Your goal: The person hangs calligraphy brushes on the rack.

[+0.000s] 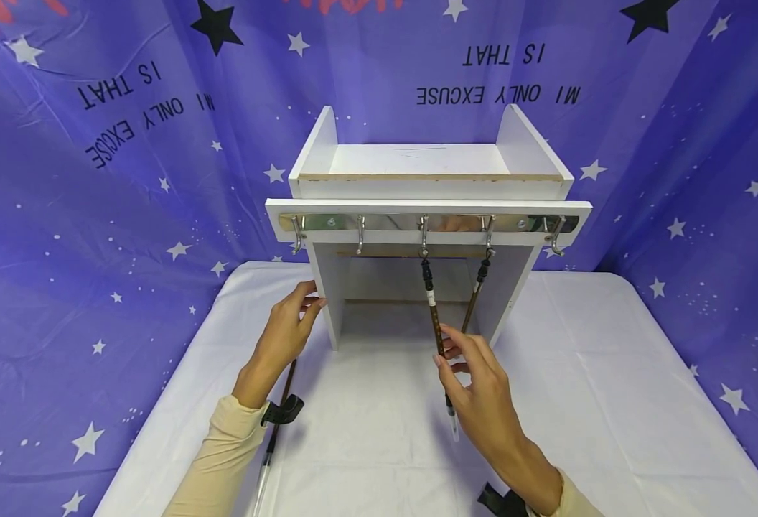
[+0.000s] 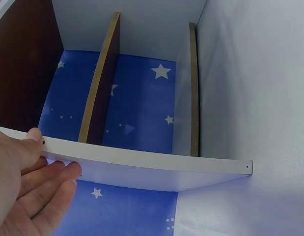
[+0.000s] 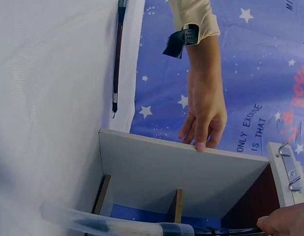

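Note:
A white shelf unit (image 1: pixel 431 188) stands on the table, with a metal hook rail (image 1: pixel 392 222) across its front. Two brown calligraphy brushes hang by their loops from hooks. My right hand (image 1: pixel 482 395) pinches the middle-hook brush (image 1: pixel 434 309) between thumb and fingers; its clear cap (image 3: pixel 127 227) shows in the right wrist view. Just behind and to the right hangs the other brush (image 1: pixel 473 301). My left hand (image 1: pixel 285 327) holds the front edge of the unit's left side panel (image 2: pixel 142 157), thumb on the edge and fingertips against the outer face.
On the white-covered table (image 1: pixel 586 402), another calligraphy brush (image 3: pixel 117 59) with a clear cap lies left of the unit, partly behind the left wrist in the head view. A purple star-patterned cloth (image 1: pixel 95 251) surrounds the table. Inside the unit are dividers (image 2: pixel 100 78).

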`<act>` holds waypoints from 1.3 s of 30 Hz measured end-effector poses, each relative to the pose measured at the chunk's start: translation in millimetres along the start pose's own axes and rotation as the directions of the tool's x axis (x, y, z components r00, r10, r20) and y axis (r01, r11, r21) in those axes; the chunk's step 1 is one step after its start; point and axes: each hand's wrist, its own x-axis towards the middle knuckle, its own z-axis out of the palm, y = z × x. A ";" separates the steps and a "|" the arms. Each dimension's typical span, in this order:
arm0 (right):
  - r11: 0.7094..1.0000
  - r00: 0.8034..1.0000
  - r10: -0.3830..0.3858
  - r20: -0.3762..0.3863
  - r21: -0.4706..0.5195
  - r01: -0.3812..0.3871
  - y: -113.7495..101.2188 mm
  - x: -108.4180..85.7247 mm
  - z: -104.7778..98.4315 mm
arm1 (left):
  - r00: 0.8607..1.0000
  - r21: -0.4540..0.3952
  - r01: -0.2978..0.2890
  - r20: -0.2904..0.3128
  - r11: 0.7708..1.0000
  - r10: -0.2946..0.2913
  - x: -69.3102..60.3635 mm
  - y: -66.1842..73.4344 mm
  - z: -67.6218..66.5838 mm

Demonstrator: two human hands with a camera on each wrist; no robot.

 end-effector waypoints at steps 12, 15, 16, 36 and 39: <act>0.999 0.999 0.035 0.007 -0.002 -0.035 6.7 2.8 13.8 | 1.000 0.005 0.016 0.009 1.000 -0.016 -0.1 1.9 -0.9; 0.999 0.999 0.040 0.002 0.003 -0.040 9.4 3.5 19.1 | 1.000 0.006 0.007 0.002 1.000 -0.007 0.0 1.5 -0.4; 0.999 0.999 0.040 0.000 0.005 -0.040 10.6 3.7 21.0 | 1.000 0.005 0.002 0.001 1.000 -0.002 0.0 1.5 -0.4; 0.998 0.999 0.024 -0.043 0.056 -0.022 33.0 10.8 49.2 | 1.000 -0.004 0.009 0.010 1.000 -0.009 -0.8 1.9 -1.0; 0.998 0.999 0.024 -0.046 0.063 -0.021 34.9 12.1 51.7 | 1.000 -0.004 0.011 0.010 1.000 -0.011 -0.7 1.5 -0.9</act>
